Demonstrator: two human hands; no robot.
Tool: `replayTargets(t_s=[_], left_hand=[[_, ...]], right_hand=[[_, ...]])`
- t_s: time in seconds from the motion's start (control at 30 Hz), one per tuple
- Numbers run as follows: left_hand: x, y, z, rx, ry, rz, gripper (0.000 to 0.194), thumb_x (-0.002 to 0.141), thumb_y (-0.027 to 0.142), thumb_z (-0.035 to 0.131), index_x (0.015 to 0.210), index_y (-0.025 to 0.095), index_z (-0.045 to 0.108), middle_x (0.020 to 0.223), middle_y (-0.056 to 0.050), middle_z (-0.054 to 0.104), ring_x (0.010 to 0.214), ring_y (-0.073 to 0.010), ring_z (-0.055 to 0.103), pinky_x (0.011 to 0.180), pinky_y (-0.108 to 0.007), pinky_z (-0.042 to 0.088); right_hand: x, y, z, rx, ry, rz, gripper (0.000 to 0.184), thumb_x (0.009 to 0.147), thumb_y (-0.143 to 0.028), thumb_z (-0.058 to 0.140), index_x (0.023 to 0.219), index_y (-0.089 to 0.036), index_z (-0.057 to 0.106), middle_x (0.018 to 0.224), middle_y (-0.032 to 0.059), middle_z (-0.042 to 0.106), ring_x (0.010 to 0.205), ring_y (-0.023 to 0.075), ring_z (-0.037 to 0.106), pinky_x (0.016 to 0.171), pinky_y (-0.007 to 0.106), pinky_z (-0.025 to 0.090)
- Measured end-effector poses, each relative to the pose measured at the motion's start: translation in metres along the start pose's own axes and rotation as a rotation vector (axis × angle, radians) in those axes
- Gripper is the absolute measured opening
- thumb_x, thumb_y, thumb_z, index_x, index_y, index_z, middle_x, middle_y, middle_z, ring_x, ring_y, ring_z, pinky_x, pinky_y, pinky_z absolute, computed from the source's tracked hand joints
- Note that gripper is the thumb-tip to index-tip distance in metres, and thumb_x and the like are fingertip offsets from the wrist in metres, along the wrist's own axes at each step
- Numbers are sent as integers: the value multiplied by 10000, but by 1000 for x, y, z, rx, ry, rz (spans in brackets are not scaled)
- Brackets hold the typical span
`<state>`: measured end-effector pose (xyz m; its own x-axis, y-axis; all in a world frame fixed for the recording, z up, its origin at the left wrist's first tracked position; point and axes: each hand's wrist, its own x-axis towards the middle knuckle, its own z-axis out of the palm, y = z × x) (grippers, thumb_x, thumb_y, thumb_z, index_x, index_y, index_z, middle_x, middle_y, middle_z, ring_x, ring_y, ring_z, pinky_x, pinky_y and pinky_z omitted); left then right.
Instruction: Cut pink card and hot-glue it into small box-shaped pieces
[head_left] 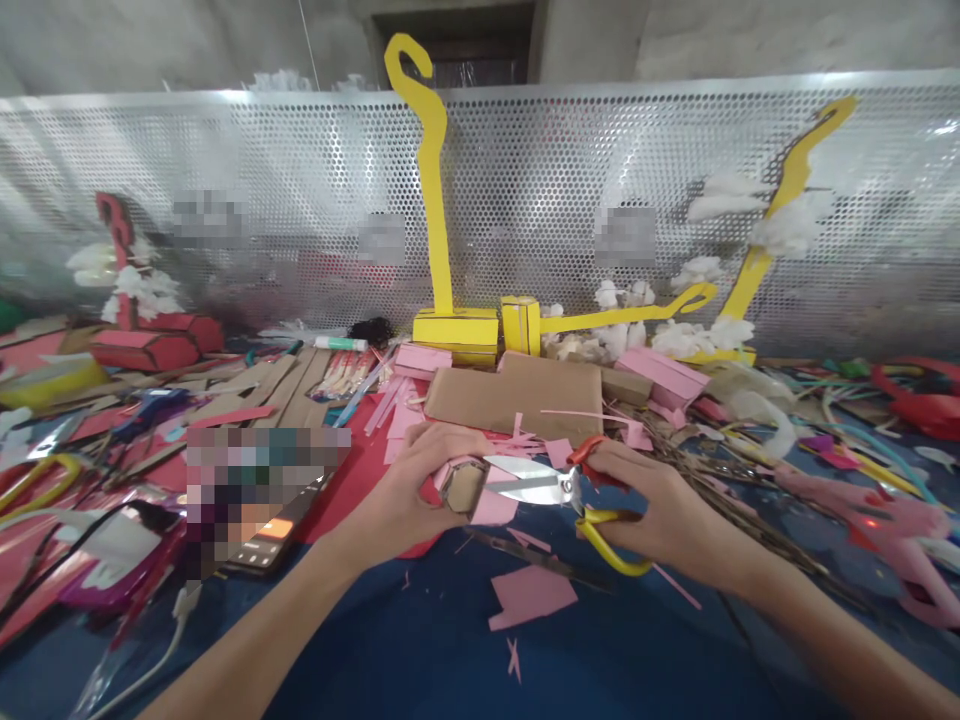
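My left hand [409, 490] is closed around a small hexagonal cardboard box [463, 490] whose sides carry pink paper. A loose pink paper flap [495, 508] sticks out from the box to the right. Scissors [529, 488] with one red and one yellow handle are in my right hand [652, 500], fingers through the loops. Their blades are spread and point left, right at the flap; whether they touch it I cannot tell. Below lie a thin dark blade-like tool [544, 562] and a cut pink paper piece [534, 597] on the blue table [420, 650].
Behind my hands lies a brown cardboard sheet [517, 392]. Yellow hook-topped paper stands [433, 190] rise against a perforated metal panel [300, 180]. A lit phone [274, 530] is at left, a pink glue gun [877, 520] at right, amid paper scraps and cables.
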<state>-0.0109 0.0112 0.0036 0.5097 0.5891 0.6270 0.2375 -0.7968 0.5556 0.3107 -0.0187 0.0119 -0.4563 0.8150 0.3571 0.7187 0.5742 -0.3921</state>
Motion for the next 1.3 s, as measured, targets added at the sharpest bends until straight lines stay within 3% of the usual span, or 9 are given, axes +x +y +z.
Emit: replayTargets(t_s=[0.3, 0.87, 1.07, 1.3], left_hand=[[-1, 0, 0, -23, 0, -48, 496, 784, 275, 863, 1214, 305, 617, 1205, -48, 721, 1124, -272, 664, 982, -460, 465], [1, 2, 0, -53, -7, -32, 509, 801, 249, 851, 1242, 334, 612, 1234, -33, 693, 1159, -263, 632, 995, -443, 448], [3, 4, -1, -27, -2, 42, 486, 796, 189, 845, 1220, 321, 647, 1220, -36, 689, 1206, -259, 588, 1051, -433, 437], [6, 5, -2, 34, 17, 105, 432, 845, 159, 785, 1219, 320, 641, 1227, -50, 691, 1257, -276, 562, 1107, -484, 388]], right_hand=[[-2, 3, 3, -25, 84, -43, 295, 794, -168, 731, 1068, -220, 637, 1149, 88, 688, 1018, 241, 683, 881, 296, 547], [1, -3, 5, 22, 116, -9, 151, 842, -153, 669, 968, -220, 620, 946, 36, 653, 765, 166, 606, 653, 240, 504], [4, -8, 2, -31, 153, 22, 287, 851, -323, 726, 1077, -213, 587, 1115, 101, 654, 945, 239, 655, 795, 311, 560], [2, -4, 2, -73, 98, -49, 314, 849, -279, 710, 1137, -217, 602, 1276, 130, 639, 1150, 283, 653, 905, 320, 566]])
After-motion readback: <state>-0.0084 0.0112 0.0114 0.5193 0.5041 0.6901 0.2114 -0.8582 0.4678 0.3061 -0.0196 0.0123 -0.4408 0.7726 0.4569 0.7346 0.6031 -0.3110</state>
